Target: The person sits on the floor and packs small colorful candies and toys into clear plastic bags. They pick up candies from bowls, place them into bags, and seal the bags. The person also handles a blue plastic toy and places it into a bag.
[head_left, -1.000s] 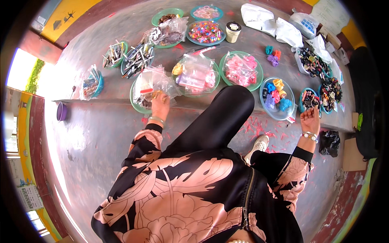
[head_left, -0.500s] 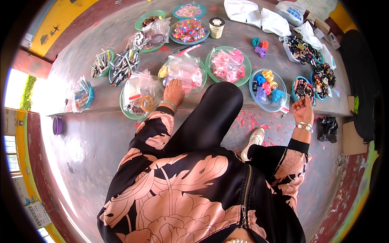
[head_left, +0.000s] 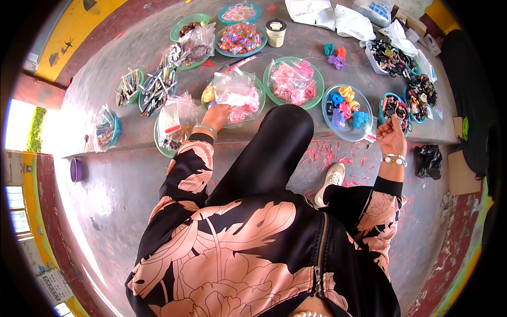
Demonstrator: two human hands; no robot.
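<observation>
Sorting hair bits on a concrete ledge [head_left: 317, 138], by the look of it. Left hand [head_left: 216, 113] down flat on the clear plastic bag [head_left: 235, 94] of pink and yellow pieces in the green plate [head_left: 260, 100], just left of the raised black knee [head_left: 280, 132]. Fingers spread over the bag's near edge, pressing more than pinching; hard to tell through the crinkly plastic if anything is actually pinched. Right hand [head_left: 392, 136] up near the right end, just beside the blue plate of dark hair ties [head_left: 393, 105]. Fingers curled narrow, maybe around something tiny, can't tell from here. Clear bowl of coloured clips [head_left: 346, 108] sits between knee and right hand.

Probably mid-step: steadying the bag with the left, picking with the right. Next move likely needs a proper grip on the bag's mouth, gently, since it's floppy and loose pieces spill easily.
</observation>
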